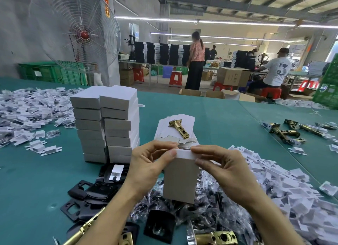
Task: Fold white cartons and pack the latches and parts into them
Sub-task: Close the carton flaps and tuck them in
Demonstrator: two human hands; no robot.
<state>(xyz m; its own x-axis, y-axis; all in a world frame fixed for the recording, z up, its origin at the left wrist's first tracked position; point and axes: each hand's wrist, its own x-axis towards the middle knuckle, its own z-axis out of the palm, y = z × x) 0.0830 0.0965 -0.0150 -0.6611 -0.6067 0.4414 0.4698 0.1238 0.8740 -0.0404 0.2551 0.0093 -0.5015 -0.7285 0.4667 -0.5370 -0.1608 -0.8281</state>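
I hold a white carton (180,179) upright over the green table. My left hand (148,164) grips its top left edge, and my right hand (223,169) pinches the white top flap from the right. Behind it lies a pile of flat carton blanks (164,129) with a brass latch (178,127) on top. Two stacks of folded cartons (108,124) stand to the left. Bagged screws (206,215), black strike plates (86,191) and more brass latches (215,237) lie below my hands.
White cardboard inserts are heaped at the left (27,109) and right (285,186). More brass latches (287,131) lie at the far right. A large fan (76,32) and green crates (49,72) stand behind the table. People work at benches beyond.
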